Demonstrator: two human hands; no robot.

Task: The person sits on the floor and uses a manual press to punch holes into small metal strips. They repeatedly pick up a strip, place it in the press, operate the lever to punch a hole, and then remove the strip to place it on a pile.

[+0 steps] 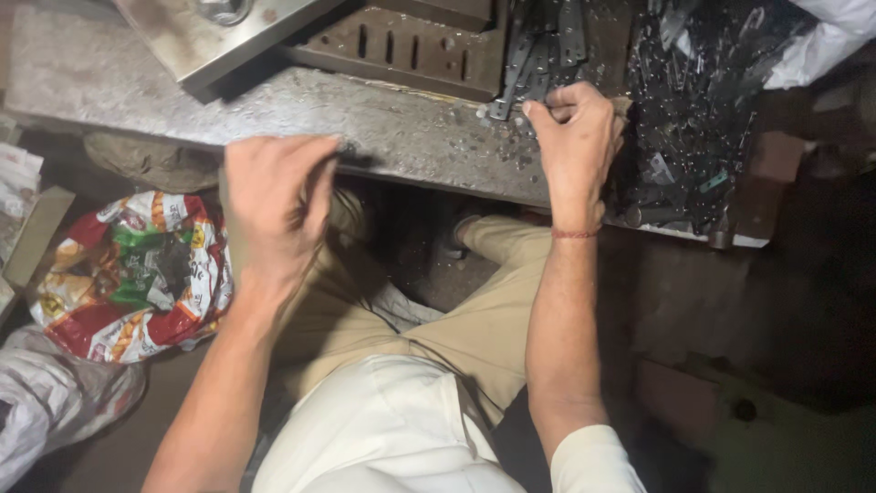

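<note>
A crumpled printed plastic bag [128, 274] lies on the floor at the lower left, below the counter's edge. It is red, with yellow, green and white patches, and its open middle shows dark contents too dim to make out. Just below it, in the bottom left corner, sits a pale whitish sack [55, 402], bunched and wrinkled. At the far left edge, a flat cardboard piece [32, 237] leans at a slant.
</note>
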